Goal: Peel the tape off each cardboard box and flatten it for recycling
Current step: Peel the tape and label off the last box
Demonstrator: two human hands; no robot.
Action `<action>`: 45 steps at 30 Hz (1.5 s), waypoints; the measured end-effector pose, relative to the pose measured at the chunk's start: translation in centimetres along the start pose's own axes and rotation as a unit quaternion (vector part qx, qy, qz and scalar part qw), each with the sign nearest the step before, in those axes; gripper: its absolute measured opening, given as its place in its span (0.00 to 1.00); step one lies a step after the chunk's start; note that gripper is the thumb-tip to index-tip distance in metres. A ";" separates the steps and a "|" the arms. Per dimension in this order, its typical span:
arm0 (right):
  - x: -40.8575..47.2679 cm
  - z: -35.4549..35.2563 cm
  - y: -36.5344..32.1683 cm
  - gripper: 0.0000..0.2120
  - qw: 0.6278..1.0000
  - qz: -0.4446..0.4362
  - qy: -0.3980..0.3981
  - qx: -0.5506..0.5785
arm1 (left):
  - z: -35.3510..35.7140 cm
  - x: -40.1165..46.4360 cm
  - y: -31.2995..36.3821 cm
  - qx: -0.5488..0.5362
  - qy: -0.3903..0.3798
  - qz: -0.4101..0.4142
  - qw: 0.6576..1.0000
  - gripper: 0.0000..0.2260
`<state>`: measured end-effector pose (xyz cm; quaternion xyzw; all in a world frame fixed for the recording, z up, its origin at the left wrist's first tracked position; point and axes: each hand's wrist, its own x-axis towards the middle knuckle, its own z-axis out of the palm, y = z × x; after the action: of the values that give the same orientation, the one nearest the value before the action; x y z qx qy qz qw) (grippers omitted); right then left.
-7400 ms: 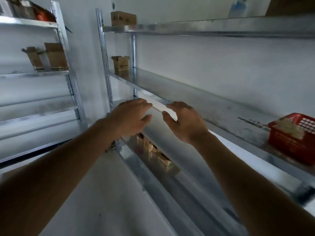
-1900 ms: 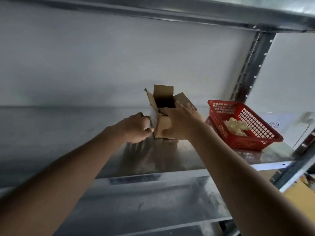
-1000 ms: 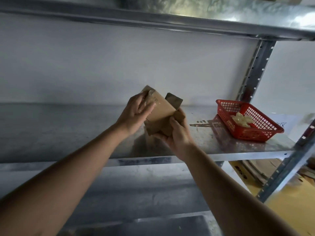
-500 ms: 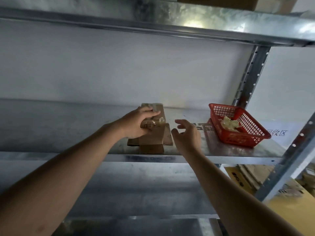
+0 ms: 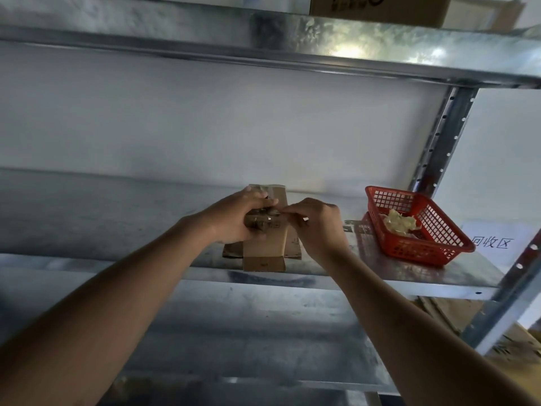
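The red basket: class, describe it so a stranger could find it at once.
Find the metal shelf at hand height. Follow it to its right end, beside the upright post. The red basket sits there, plastic mesh holding crumpled tape, the only red thing among grey metal and brown cardboard.

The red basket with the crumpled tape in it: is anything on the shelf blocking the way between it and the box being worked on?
Nothing visible does. The red basket sits to the right of the flattened cardboard box, with bare metal shelf between them. Only the right hand itself is on that side, pinching at the tape with the left hand.
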<state>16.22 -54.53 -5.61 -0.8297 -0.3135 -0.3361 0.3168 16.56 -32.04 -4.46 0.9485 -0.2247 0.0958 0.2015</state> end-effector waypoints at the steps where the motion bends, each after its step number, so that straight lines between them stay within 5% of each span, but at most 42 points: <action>1: -0.1 -0.1 0.0 0.11 1.000 -0.002 0.005 -0.001 | 0.0 0.1 0.0 0.008 -0.005 -0.008 1.000 0.37; 14: -0.8 -1.1 -0.3 0.07 0.996 -0.077 0.052 -0.007 | 1.9 1.8 2.6 0.224 0.052 -0.053 0.972 0.40; 17: -0.7 -1.7 0.0 0.15 0.986 0.101 0.046 0.123 | 1.5 2.0 2.4 0.187 -0.006 -0.046 0.981 0.45; 19: -0.5 -1.9 0.4 0.23 0.904 0.294 0.033 0.310 | 0.4 2.0 1.8 0.097 -0.043 -0.063 0.992 0.41; 21: -0.1 -1.9 0.5 0.19 0.830 0.385 0.047 0.402 | -0.3 2.5 1.1 0.019 -0.033 -0.081 0.996 0.29; 23: 0.1 -1.6 0.5 0.10 0.820 0.412 0.046 0.395 | -0.3 2.8 0.9 0.034 -0.006 -0.069 0.997 0.20; 27: -0.6 -1.0 0.9 0.09 0.833 0.434 0.025 0.343 | -0.2 3.1 1.0 0.026 -0.007 -0.071 0.997 0.18; 32: -1.4 -0.2 0.9 0.17 0.946 0.315 0.033 0.073 | -0.1 3.2 1.1 0.024 -0.016 -0.088 0.996 0.18; 39: -1.3 -0.2 0.0 0.17 0.965 0.255 0.028 0.057 | 0.5 3.0 1.2 0.015 -0.030 -0.086 0.996 0.21; 45: -0.9 -0.5 -0.3 0.04 0.981 0.192 0.015 0.010 | -0.1 3.4 1.4 0.051 -0.042 -0.075 0.995 0.20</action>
<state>15.32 -55.04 -5.89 -0.8661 -0.1474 -0.2781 0.3884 18.94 -34.44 -2.99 0.9749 -0.1562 0.0521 0.1496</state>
